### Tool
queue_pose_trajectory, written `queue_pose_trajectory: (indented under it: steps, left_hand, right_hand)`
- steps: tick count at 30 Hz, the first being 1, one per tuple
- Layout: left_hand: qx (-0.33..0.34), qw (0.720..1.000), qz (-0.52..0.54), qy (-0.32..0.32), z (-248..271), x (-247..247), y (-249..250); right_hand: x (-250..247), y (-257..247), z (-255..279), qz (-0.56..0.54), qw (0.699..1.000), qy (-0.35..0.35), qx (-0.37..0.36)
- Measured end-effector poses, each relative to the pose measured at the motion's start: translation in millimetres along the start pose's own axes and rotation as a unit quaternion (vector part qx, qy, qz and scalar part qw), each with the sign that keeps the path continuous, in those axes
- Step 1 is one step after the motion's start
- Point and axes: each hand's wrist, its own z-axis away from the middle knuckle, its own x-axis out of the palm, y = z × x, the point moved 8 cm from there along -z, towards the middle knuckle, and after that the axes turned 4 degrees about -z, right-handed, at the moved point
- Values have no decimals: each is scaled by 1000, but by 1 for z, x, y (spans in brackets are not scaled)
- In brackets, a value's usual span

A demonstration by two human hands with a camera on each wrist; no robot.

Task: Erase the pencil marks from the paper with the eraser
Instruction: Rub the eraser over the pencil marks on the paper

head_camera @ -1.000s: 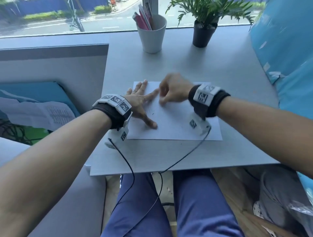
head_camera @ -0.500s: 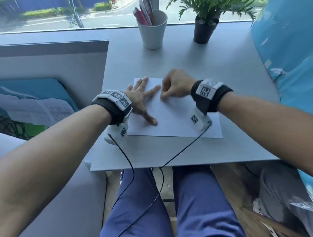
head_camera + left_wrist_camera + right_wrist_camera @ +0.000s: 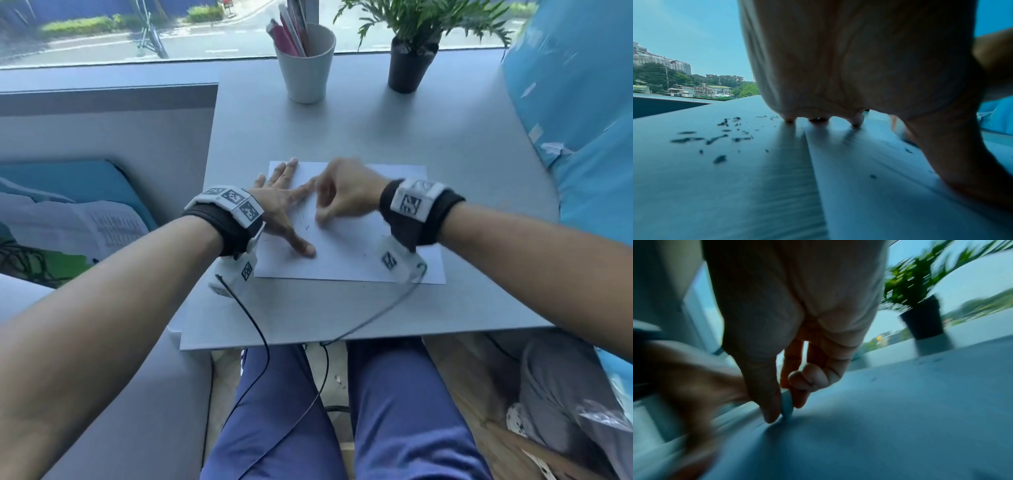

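Observation:
A white sheet of paper [image 3: 359,253] lies on the grey table [image 3: 376,130]. Faint pencil marks [image 3: 306,219] show near its left part. My left hand [image 3: 284,212] lies flat on the paper's left side with fingers spread, pressing it down. My right hand [image 3: 339,198] hovers over the marks, blurred by motion, fingers curled. In the right wrist view my thumb and fingers pinch a small pale eraser [image 3: 786,404] whose tip touches the paper [image 3: 879,426]. The left wrist view shows my palm [image 3: 859,65] on the paper's edge [image 3: 859,162].
Dark eraser crumbs [image 3: 715,138] are scattered on the table left of the sheet. A white cup with pens [image 3: 306,61] and a potted plant [image 3: 411,65] stand at the back by the window. Blue wrapped bulk [image 3: 582,102] lies along the right. Wrist cables [image 3: 260,335] hang off the near edge.
My right hand has shifted back and forth over the marks and is now motion-blurred. The left hand stays pressed flat in the same spot.

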Motion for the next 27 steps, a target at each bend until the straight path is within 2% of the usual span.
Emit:
queue_pose_trajectory:
  steps: [2,3,6,7,8,11,12,13,16,17,18,21,22,23,26,27]
  left_hand:
    - [4,1000,-1,1,1,-1,0]
    - [4,1000,0,-1,1,-2,0]
    - [-1,1000,2,-5,1,-1,1]
    - [-2,1000,5,-3,1,0,0]
    - [-1,1000,4,0,-1,1,-1]
    - [4,1000,-2,-3,-3,2,-3]
    - [4,1000,-2,-5,-3,1,-4]
    - [4,1000,-1,-8,-2,1,-3]
    - [1,1000,-3,-7,0,1,0]
    - [-1,1000,-4,-5,0,1,-1]
    - [0,1000,-5,-2,-1,1,-1]
    - [10,1000,-3,1,-3,2,-2]
    - [11,1000,0,0,-3,2,-3]
    - [9,1000,2,-3,-2,2,-4]
    - [4,1000,6,-11,0,2,-1]
    - [3,1000,6,-10,0,2,0]
  right_hand:
    - [22,-11,11,6,997,-68,-34]
    - [14,-6,6,6,998,-56,-28]
    - [-39,28,-16,-32,996,72,47]
    - [-43,31,-18,-38,994,84,54]
    - [-35,25,-16,-35,996,72,44]
    - [19,-10,10,5,998,-54,-30]
    - [24,-11,12,9,996,-74,-38]
    - [15,-4,6,5,998,-63,-30]
    - [-42,29,-17,-19,996,69,50]
    - [-46,32,-19,-13,995,80,54]
    - [-37,24,-16,-4,997,63,44]
    - [22,-14,13,19,997,-72,-37]
    - [27,-17,16,22,994,-91,-48]
    - [19,-13,9,22,996,-79,-45]
    - [-35,20,-16,-2,998,52,36]
    - [-39,24,-18,-5,996,72,45]
